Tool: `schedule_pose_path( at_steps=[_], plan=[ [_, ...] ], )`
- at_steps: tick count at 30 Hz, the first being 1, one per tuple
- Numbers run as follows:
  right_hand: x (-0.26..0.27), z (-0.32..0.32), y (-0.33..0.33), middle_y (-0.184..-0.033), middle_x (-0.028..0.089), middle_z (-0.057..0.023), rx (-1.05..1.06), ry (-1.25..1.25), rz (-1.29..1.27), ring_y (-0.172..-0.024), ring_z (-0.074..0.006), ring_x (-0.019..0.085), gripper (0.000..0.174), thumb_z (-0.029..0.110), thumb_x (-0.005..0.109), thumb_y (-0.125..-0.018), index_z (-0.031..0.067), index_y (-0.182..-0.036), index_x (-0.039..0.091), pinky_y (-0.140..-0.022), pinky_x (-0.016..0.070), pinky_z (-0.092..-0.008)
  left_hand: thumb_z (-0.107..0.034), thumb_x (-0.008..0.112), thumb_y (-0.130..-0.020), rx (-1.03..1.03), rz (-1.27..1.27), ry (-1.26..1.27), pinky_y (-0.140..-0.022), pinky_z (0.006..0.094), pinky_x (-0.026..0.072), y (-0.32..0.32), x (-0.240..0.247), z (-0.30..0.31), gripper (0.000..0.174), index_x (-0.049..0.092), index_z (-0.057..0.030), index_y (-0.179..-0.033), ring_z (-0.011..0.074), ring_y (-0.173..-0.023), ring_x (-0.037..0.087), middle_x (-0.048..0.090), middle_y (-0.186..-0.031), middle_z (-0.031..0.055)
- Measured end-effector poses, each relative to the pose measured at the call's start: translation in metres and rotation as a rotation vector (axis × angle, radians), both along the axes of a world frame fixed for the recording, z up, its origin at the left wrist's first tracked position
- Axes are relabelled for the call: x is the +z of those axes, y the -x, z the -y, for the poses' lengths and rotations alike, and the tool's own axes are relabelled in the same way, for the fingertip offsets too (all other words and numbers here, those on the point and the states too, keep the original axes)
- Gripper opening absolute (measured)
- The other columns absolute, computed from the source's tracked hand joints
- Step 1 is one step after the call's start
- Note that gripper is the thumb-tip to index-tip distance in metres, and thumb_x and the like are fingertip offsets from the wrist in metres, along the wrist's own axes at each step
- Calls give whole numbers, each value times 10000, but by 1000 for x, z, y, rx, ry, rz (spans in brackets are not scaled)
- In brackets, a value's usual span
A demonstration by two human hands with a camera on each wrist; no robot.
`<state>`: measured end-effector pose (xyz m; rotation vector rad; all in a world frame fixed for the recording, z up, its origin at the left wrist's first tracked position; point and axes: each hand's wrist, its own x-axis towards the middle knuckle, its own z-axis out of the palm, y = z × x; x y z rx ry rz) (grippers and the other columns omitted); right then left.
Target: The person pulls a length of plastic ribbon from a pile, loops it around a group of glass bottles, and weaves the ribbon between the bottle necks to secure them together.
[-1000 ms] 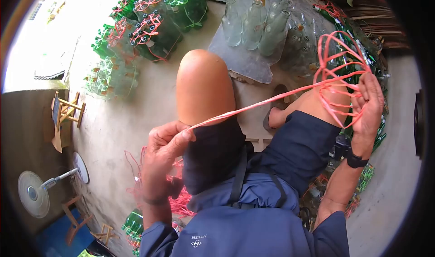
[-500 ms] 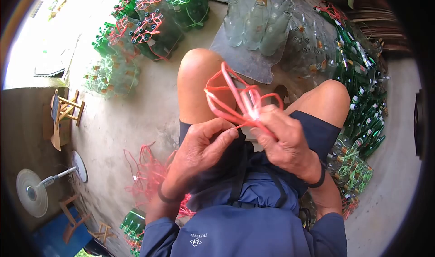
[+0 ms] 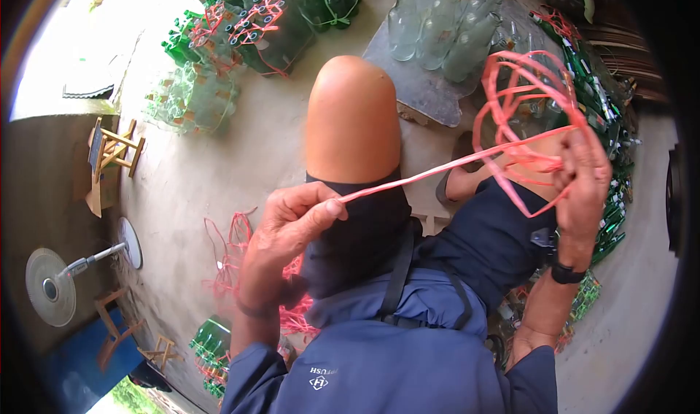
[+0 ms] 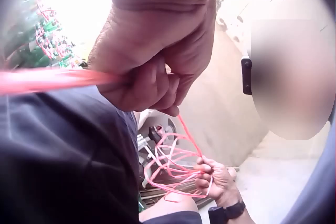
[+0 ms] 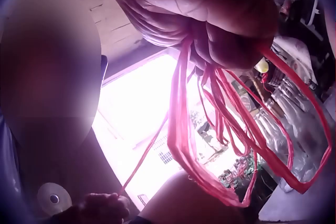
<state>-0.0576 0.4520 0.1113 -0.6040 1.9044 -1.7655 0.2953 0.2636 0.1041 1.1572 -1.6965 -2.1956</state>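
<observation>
Red plastic twine (image 3: 437, 169) stretches in a nearly straight line between the two hands in the head view. My left hand (image 3: 292, 221) pinches one end of that stretch between thumb and curled forefinger, above the left thigh. In the left wrist view a blurred red strand (image 4: 47, 80) also runs from this hand to the left. Out to the right, my right hand (image 3: 585, 180) grips a bunch of loose loops (image 3: 503, 107) over the right knee. The right wrist view shows several twine loops (image 5: 181, 119) hanging from its curled fingers.
A tangled heap of red twine (image 3: 297, 315) lies on the floor by the left hip. Clear glass bottles (image 3: 441, 31) stand on a grey board (image 3: 430, 107) ahead. Tied bottle bundles (image 3: 193, 97) are at the front left, green bottles (image 3: 616, 217) at the right. A fan (image 3: 51, 286) stands left.
From stretched apart, the hands came together before the lap half a second ago. Now they are apart again, the right hand having swung outward with the loops, the twine drawn out between them.
</observation>
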Motion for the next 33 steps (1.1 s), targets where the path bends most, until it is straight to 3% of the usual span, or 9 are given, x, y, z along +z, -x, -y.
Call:
schedule_pose_path(
  at_steps=[4, 9, 13, 17, 22, 25, 26, 29, 33],
  plan=[
    [11, -32, 74, -712, 446, 83, -144, 180, 156, -530, 12, 268, 205, 206, 599, -1082, 11, -1090, 662, -460, 202, -190, -264, 671, -1027, 121, -26, 71, -495, 225, 230, -27, -16, 0, 296, 682, -4, -885, 13, -539, 352, 459, -627, -87],
    [13, -37, 85, -722, 448, 73, -311, 187, 112, -553, 2, 261, 219, 210, 589, -1087, 3, -1100, 659, -490, 215, -192, -276, 679, -1029, 170, 15, -4, -562, 216, 272, -35, -12, -4, 290, 706, -8, -921, 10, -639, 384, 492, -709, -81],
    [14, 1, -12, -874, 611, 11, 32, -49, -199, -690, -12, 494, 227, 197, 558, -1103, 2, -1144, 666, -580, 354, -184, -211, 672, -1032, 100, 51, 96, -560, 212, 295, -11, -8, -14, 227, 721, -6, -946, -2, -649, 412, 531, -721, -83],
    [7, 33, -83, -964, 661, -119, 527, 25, -502, -791, -219, 666, 104, 33, 682, -979, -40, -1052, 680, -713, 527, -335, -185, 675, -1030, -61, 35, 255, -559, 207, 344, 18, -11, -27, 218, 737, 7, -947, 2, -650, 458, 597, -730, -60],
    [-22, 42, -124, -915, 653, -190, 814, -70, -429, -802, -422, 650, 161, 55, 727, -921, -1, -1051, 651, -664, 521, -435, -162, 684, -1024, -86, -60, 210, -721, 267, 522, 40, -8, -36, 209, 726, 43, -1027, 82, -806, 618, 698, -846, -1],
    [-34, 34, -119, -832, 632, -176, 867, -132, -393, -735, -411, 626, 134, 75, 727, -931, 0, -1011, 650, -624, 493, -428, -167, 683, -1026, -133, -59, 300, -657, 248, 480, 37, -16, -32, 203, 730, 29, -1003, 52, -755, 581, 667, -806, -23],
    [-31, 34, -112, -737, 564, -123, 868, -138, -418, -614, -262, 563, 73, 29, 680, -959, -34, -996, 670, -585, 456, -342, -167, 683, -1026, -131, -55, 297, -657, 248, 480, 35, -13, -30, 203, 730, 29, -1003, 52, -755, 581, 667, -806, -23],
    [-2, 39, -101, -811, 643, -15, 580, -91, -87, -687, -80, 557, 193, 123, 616, -1042, -26, -1120, 713, -598, 442, -272, -160, 670, -1035, -128, 2, 58, -551, 237, 362, 21, -3, -19, 198, 719, 25, -983, 11, -659, 448, 570, -714, -63],
    [5, 13, -28, -862, 630, 33, 394, -228, -449, -667, -22, 460, 312, 161, 577, -1077, -37, -1295, 679, -603, 389, -217, -219, 671, -1037, -12, 33, 22, -548, 205, 269, -4, 0, -5, 235, 720, -4, -955, -5, -634, 401, 516, -707, -90]
  ],
)
